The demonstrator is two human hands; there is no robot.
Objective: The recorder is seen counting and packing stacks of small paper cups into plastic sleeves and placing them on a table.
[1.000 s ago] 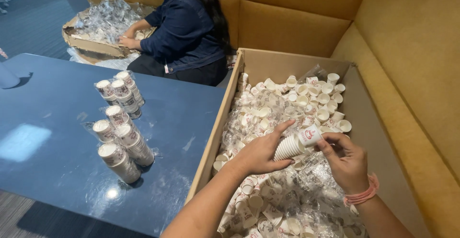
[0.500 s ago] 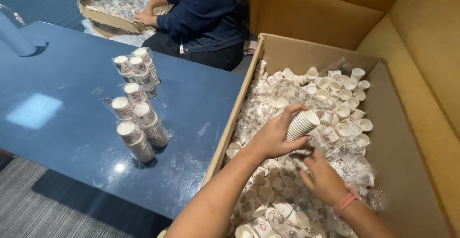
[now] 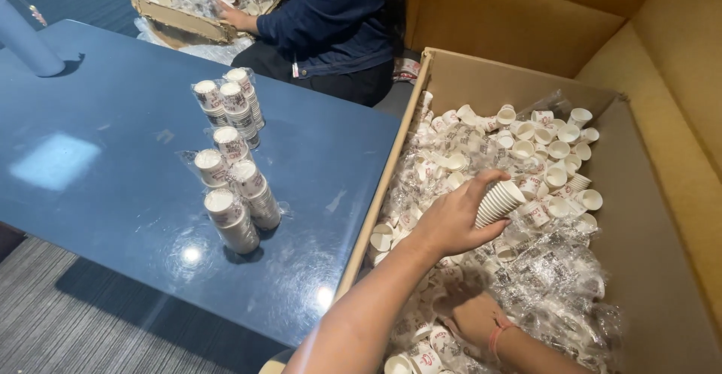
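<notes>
My left hand (image 3: 455, 220) grips a short stack of white paper cups (image 3: 500, 202), held on its side above a large cardboard box (image 3: 662, 216). The box is filled with loose paper cups (image 3: 553, 156) and clear plastic wrappers (image 3: 549, 269). My right hand (image 3: 474, 314), with a pink band on the wrist, reaches down among the cups and wrappers near the box's front; my left forearm partly covers it, so its fingers are hidden.
Several wrapped stacks of cups (image 3: 233, 171) stand on the blue table (image 3: 113, 171) left of the box. Across the table a person in a dark top (image 3: 331, 20) handles cups at another cardboard box (image 3: 188, 5). A pale bottle (image 3: 26, 39) stands at the far left.
My right hand has left the cup stack and dropped down into the pile. My left hand keeps the stack, now tilted more sideways. The view has shifted toward the table.
</notes>
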